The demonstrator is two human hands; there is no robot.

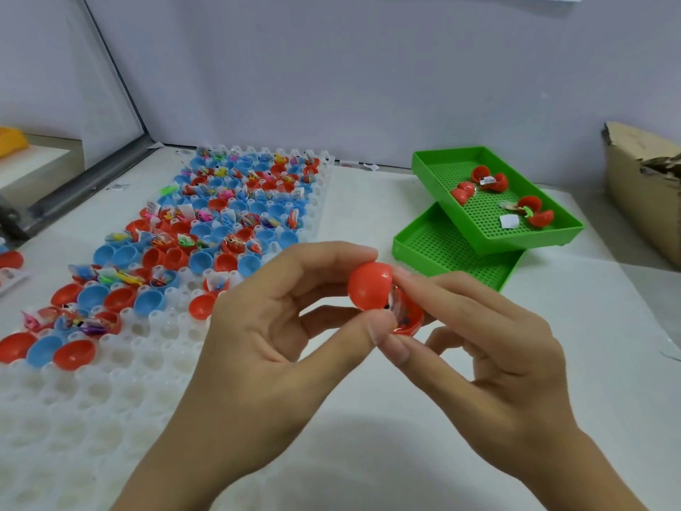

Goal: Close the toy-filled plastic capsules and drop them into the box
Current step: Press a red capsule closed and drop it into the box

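The red capsule (383,300) hangs half-open above the table's (368,418) near edge, toy showing; left hand (265,326) pinches the lid half, right hand (490,337) pinches the cup half, apparently lining them up to snap shut.

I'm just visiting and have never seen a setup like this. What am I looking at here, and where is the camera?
There is no machine here: a person works with bare hands, filmed by a camera on their head, looking down. The left hand and right hand together hold a red capsule, its two halves not yet shut, with a toy inside. On the table lies a white tray of open red and blue capsules, many holding toys. Two stacked green trays hold a few red capsules. A cardboard box stands at the right.
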